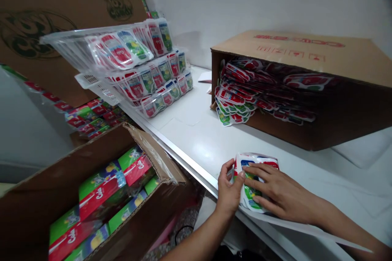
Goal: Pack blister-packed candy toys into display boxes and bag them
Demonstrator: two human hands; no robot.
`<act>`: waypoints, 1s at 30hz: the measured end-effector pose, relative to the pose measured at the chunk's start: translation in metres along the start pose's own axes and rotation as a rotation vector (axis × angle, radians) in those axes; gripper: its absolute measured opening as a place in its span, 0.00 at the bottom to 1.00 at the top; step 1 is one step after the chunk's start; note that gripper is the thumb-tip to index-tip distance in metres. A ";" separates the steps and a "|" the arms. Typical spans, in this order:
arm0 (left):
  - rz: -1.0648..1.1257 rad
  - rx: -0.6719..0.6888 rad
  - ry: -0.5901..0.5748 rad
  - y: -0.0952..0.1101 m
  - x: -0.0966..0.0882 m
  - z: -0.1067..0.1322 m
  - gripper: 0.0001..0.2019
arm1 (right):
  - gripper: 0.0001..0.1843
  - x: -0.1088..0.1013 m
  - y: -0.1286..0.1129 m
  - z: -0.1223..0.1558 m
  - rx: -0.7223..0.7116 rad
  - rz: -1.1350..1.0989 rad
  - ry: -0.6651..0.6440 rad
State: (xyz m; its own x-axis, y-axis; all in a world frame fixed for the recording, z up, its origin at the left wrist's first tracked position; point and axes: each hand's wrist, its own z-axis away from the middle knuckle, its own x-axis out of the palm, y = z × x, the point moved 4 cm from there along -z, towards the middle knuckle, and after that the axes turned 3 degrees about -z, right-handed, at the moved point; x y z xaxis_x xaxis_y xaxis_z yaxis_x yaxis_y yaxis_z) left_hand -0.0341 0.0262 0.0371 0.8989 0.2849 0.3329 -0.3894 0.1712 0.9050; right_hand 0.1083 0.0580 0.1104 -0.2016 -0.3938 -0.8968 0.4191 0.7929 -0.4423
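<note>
A small stack of red, green and blue printed candy packets (251, 192) lies at the front edge of the white table. My left hand (229, 189) grips its left side, with the thumb on top and the fingers curled round the edge. Across the top packet my right hand (275, 191) lies flat, its fingers stretched out and slightly apart. The stack's right part is hidden under that hand. Behind it, a cardboard box (294, 55) on its side holds a heap of similar packets (235, 94).
Clear plastic trays (88, 77) filled with packets are stacked at the table's (190, 142) left edge. Below left stands an open carton (147, 159) with wrapped Cola boxes (99, 195). A large cardboard carton (82, 0) and more coloured boxes (94, 116) are behind.
</note>
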 end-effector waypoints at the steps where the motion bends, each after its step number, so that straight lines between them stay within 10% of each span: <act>1: -0.018 0.005 0.008 0.001 0.000 0.000 0.28 | 0.26 0.002 0.001 0.002 0.004 -0.016 0.012; 7: -0.147 0.024 0.039 0.001 -0.002 -0.003 0.27 | 0.34 0.010 0.010 0.009 0.120 -0.156 0.060; 18: 0.030 -0.081 -0.063 -0.003 -0.011 0.002 0.28 | 0.18 -0.017 -0.003 -0.008 0.070 -0.105 0.077; 22: 0.004 -0.094 -0.061 -0.009 -0.016 0.008 0.32 | 0.19 -0.018 0.005 -0.030 0.353 -0.304 0.185; 30: 0.089 -0.091 -0.078 -0.016 -0.016 0.010 0.37 | 0.14 0.018 0.022 -0.063 0.693 -0.797 -0.144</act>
State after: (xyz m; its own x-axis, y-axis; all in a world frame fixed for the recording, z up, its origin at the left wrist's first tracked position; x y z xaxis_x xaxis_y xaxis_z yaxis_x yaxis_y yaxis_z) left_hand -0.0401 0.0092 0.0206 0.8713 0.2295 0.4337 -0.4820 0.2344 0.8442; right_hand 0.0583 0.0978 0.0842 -0.5523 -0.7694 -0.3208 0.6340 -0.1378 -0.7609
